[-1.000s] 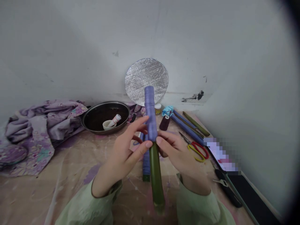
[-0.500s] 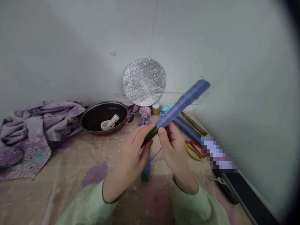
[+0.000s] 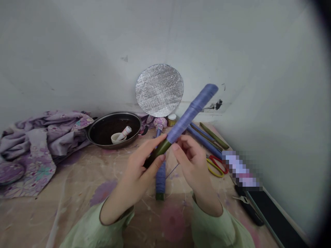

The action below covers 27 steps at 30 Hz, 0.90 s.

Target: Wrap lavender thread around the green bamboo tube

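My left hand (image 3: 138,175) is wrapped round the bare green lower end of a stick (image 3: 192,112), which slants up to the right. Blue-purple thread is wound tightly over its upper part, stopping just above my left fingers. My right hand (image 3: 192,165) pinches close beside the lower edge of the winding. From it a strand of thread (image 3: 172,171) runs down to the left; the part between the fingertips is hidden. Under my hands lies another thread-wound piece (image 3: 160,182) with a green end, partly covered by my left hand.
Behind stands a round silver foil disc (image 3: 159,90). A black pan (image 3: 93,135) holds a white cup (image 3: 115,138). Patterned cloth (image 3: 43,155) lies left. To the right are more sticks (image 3: 214,136), scissors (image 3: 216,168), a key (image 3: 241,198) and a long dark object (image 3: 276,217).
The stick has tilted more upright, its top swinging left. My left hand has shifted slightly down and left, showing more bare green. My right fingers have come a little away from the stick.
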Tool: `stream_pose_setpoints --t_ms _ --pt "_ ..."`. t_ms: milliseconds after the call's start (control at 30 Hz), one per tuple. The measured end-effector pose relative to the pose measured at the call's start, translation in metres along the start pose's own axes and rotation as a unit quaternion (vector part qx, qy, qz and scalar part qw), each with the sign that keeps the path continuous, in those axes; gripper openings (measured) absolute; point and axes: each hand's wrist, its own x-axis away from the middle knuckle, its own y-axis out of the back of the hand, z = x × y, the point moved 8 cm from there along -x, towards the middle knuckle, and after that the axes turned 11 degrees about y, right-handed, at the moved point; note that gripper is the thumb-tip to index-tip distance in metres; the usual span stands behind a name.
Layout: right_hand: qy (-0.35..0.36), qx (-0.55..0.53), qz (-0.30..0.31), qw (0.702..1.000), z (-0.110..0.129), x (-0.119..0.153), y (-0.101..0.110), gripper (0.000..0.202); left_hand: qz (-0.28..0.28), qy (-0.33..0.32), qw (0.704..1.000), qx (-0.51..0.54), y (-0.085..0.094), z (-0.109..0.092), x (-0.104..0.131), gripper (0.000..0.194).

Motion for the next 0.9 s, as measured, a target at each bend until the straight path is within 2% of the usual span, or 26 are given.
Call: stream_pose_setpoints --t_ms 167,333,467,633,800,900 --pt "-0.006 -0.040 0.015 0.999 0.003 0.000 -0.003 0.017 0.007 0.077 0.993 0.094 -0.001 0.010 0.000 0.047" --pt "-0.013 -0.076 0.009 0.997 0.005 0.002 -0.005 0.016 0.067 0.150 0.952 0.259 -0.012 0.010 0.000 0.039" --pt "-0.009 -0.075 -0.002 0.997 0.007 0.004 -0.004 0.016 0.092 0.157 0.929 0.321 -0.016 0.007 -0.001 0.037" --pt "-0.004 -0.077 -0.003 0.997 0.007 0.006 -0.004 0.015 0.107 0.144 0.920 0.349 -0.018 0.009 -0.001 0.038" --pt "0.004 -0.073 -0.011 0.997 0.008 0.005 -0.002 0.014 0.119 0.130 0.915 0.362 -0.020 0.008 0.000 0.022" --pt "0.002 -0.074 -0.011 0.997 0.009 0.005 -0.003 0.014 0.119 0.132 0.912 0.370 -0.020 0.008 0.000 0.019"
